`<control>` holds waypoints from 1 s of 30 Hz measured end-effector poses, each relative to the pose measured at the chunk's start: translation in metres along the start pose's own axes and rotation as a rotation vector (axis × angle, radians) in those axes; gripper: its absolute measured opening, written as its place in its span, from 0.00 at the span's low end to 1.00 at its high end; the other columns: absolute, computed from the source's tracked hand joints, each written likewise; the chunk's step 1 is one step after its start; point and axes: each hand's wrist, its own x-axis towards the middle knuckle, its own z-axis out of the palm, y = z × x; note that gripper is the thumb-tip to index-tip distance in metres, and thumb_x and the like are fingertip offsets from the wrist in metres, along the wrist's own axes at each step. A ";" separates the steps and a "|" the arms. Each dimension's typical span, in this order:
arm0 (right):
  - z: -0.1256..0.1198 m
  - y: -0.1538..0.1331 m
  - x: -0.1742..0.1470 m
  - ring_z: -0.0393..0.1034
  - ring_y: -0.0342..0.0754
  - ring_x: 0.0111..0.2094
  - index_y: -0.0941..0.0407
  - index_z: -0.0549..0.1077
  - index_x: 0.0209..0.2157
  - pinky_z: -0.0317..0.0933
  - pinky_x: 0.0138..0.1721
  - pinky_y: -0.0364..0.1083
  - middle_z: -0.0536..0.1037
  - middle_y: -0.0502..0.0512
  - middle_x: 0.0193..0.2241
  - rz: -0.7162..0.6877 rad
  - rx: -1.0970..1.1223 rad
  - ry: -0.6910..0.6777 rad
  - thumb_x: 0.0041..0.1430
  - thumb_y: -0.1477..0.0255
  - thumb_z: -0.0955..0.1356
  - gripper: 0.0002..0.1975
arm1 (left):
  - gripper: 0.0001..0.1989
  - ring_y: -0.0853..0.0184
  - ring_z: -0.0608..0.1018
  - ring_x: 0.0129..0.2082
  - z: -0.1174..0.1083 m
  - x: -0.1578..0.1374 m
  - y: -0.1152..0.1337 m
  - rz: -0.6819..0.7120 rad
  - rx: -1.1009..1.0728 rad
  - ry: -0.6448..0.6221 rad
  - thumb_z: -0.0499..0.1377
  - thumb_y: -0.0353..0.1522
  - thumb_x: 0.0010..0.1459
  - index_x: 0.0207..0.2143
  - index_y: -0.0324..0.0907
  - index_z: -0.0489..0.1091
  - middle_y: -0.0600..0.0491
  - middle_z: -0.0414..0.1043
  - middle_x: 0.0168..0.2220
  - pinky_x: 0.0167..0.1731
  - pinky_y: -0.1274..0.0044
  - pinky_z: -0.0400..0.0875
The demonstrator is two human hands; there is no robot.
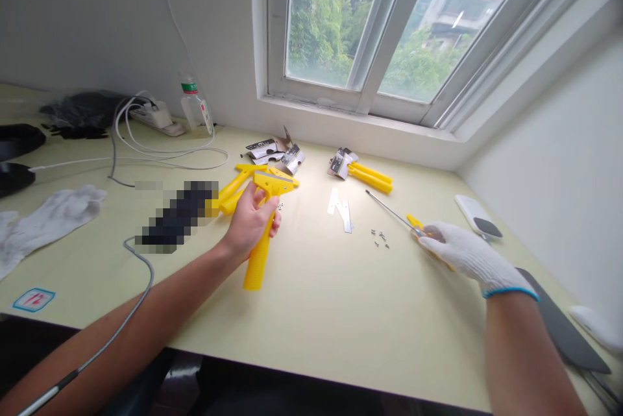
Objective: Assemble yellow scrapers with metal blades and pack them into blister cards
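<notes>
My bare left hand [249,224] is wrapped round the handle of a yellow plastic scraper [259,261], its wide head up and a grey strip along that head's edge. My right hand [460,250], in a white knit glove, has its fingers closed about the handle of a screwdriver [389,206] low over the table. The shaft points to the far left. Several small screws [381,236] lie left of the screwdriver, and flat metal blades [341,209] rest beyond them. Small nuts [281,206] sit just behind my left hand. More yellow scrapers [230,196] lie to its left.
Printed card packaging [293,158] lies at the back, and yellow handles [372,177] stick out of another card. A plastic bottle [192,108], power strip [158,117] and white cable stand back left. A white glove [63,215] is at left; a grey pad [559,318] at right.
</notes>
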 end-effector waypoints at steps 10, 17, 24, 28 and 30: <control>0.009 -0.175 -0.017 0.73 0.50 0.43 0.53 0.71 0.53 0.66 0.44 0.48 0.77 0.58 0.44 -0.746 0.222 0.029 0.67 0.69 0.62 0.15 | 0.15 0.79 0.70 0.17 -0.015 0.013 0.015 0.090 -0.071 0.093 0.62 0.33 0.53 0.39 0.46 0.59 0.59 0.65 0.36 0.12 0.84 0.61; 0.027 -0.265 0.004 0.71 0.49 0.34 0.54 0.73 0.50 0.59 0.32 0.46 0.77 0.58 0.36 -0.841 0.057 -0.043 0.65 0.69 0.63 0.14 | 0.18 0.76 0.72 0.19 -0.020 0.016 0.013 0.007 -0.018 0.033 0.62 0.35 0.52 0.44 0.45 0.61 0.55 0.69 0.38 0.13 0.83 0.63; 0.009 -0.202 -0.005 0.65 0.43 0.26 0.56 0.70 0.27 0.56 0.30 0.44 0.73 0.51 0.27 -0.583 0.242 0.074 0.67 0.62 0.62 0.17 | 0.14 0.74 0.70 0.20 -0.002 -0.001 -0.021 -0.240 0.111 -0.340 0.60 0.35 0.54 0.42 0.38 0.65 0.50 0.73 0.33 0.17 0.80 0.67; 0.013 -0.164 -0.020 0.64 0.44 0.25 0.55 0.67 0.25 0.56 0.28 0.44 0.71 0.50 0.23 -0.430 0.307 0.093 0.66 0.61 0.63 0.17 | 0.12 0.69 0.75 0.24 0.008 -0.009 -0.034 -0.285 0.357 -0.471 0.56 0.37 0.58 0.39 0.39 0.69 0.47 0.76 0.36 0.23 0.76 0.70; 0.018 -0.156 -0.025 0.68 0.45 0.29 0.55 0.70 0.29 0.59 0.32 0.45 0.74 0.51 0.28 -0.430 0.382 0.088 0.67 0.64 0.63 0.14 | 0.12 0.65 0.77 0.29 0.012 -0.010 -0.036 -0.171 0.613 -0.493 0.55 0.38 0.58 0.34 0.40 0.72 0.48 0.78 0.34 0.28 0.75 0.69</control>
